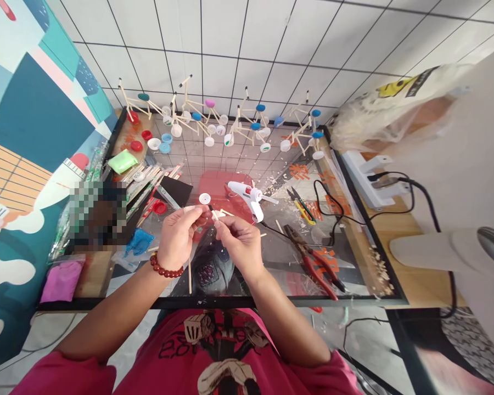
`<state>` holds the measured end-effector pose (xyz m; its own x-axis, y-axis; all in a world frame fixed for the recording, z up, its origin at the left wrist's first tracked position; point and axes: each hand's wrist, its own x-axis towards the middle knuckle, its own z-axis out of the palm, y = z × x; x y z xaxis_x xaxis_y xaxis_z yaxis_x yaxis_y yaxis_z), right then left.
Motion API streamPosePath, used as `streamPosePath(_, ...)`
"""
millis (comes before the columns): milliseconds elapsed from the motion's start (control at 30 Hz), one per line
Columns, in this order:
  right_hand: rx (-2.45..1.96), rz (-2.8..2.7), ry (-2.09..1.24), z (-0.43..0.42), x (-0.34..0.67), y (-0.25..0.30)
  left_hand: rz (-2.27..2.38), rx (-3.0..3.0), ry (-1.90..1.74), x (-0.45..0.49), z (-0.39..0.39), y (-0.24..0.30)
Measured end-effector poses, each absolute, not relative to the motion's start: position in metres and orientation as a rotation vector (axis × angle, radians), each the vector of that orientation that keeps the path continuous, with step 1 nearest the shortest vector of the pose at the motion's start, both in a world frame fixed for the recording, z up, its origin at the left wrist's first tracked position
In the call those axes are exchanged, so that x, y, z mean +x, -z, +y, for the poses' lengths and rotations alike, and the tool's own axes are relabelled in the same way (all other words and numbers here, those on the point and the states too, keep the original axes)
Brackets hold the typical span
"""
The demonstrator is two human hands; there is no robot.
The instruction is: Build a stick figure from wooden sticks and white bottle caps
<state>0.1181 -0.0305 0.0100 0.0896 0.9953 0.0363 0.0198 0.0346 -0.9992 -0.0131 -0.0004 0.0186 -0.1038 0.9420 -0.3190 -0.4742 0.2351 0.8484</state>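
Note:
My left hand (177, 233), with a red bead bracelet at the wrist, is closed around thin wooden sticks (190, 271); one stick hangs down below the palm. My right hand (239, 238) pinches a short stick piece (213, 213) with a dark tip between thumb and fingers. The two hands almost touch above the glass table top (271, 258). A white bottle cap (205, 198) lies just beyond my left fingers. A white glue gun (249, 195) rests on the table right behind my right hand.
Several stick-and-bottle-cap bicycle models (214, 120) stand along the back wall. Red-handled pliers (313, 258) and small yellow cutters (302, 207) lie to the right. A power strip (370, 184) with black cables sits further right. Loose caps, stick packets and a green pouch (122, 161) lie at the left.

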Motion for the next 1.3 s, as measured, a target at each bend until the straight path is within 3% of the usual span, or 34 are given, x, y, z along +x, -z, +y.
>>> streamPosePath(400,-1.240,-1.221,-1.038,-0.033,0.115,-0.010,1.103,0.594,-1.280,-0.012,-0.003,-0.021)
streamPosePath(800,-1.327,-1.585,-0.342,-0.036,0.113,0.005,1.132,0.629,-1.324,-0.008,-0.005,-0.017)
streamPosePath(1033,-1.337,-1.378,-0.683,-0.035,0.113,-0.001,1.090,0.658,-1.345,-0.005,-0.007,-0.016)
streamPosePath(1300,-1.320,-1.470,-0.502,-0.036,0.112,0.006,1.096,0.677,-1.339,-0.005,-0.007,-0.013)
